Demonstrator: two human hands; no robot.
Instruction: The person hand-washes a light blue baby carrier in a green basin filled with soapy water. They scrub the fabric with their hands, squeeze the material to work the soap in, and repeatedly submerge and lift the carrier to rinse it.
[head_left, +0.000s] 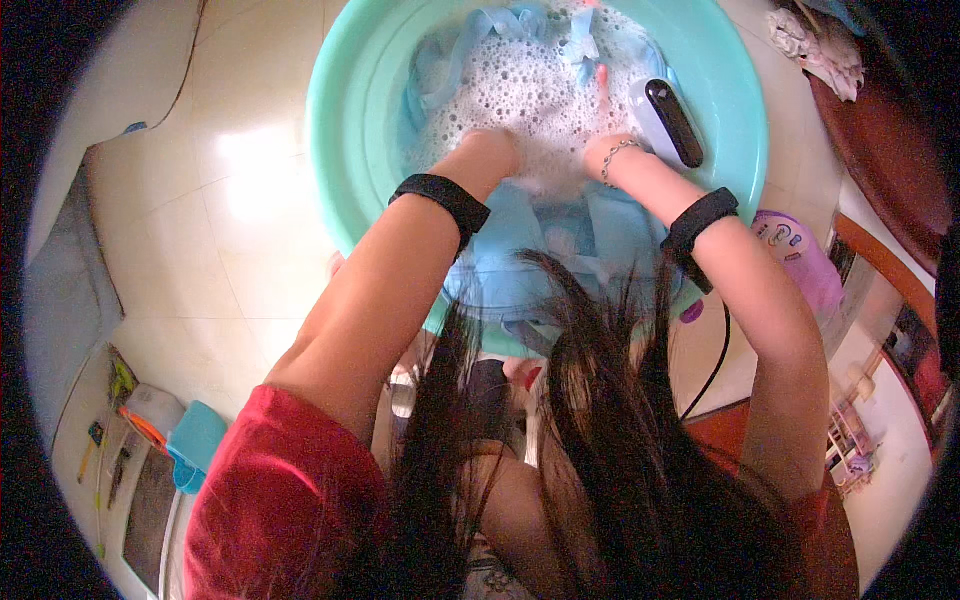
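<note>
A mint-green basin holds foamy water and a soaked light-blue fabric bag with straps. Both my arms reach down into it. My left hand is sunk in the suds up to about the wrist, left of the middle. To its right, my right hand, with a chain bracelet on the wrist, also goes under the foam. Suds hide the fingers of both hands, so any grip on the bag cannot be seen. A narrow pinkish piece pokes out of the foam beyond my right hand.
An oblong black-and-white object rests against the basin's right inner wall. A purple package stands outside at the right, near a dark cable. Pale tiles cover the floor. A teal container is at the lower left.
</note>
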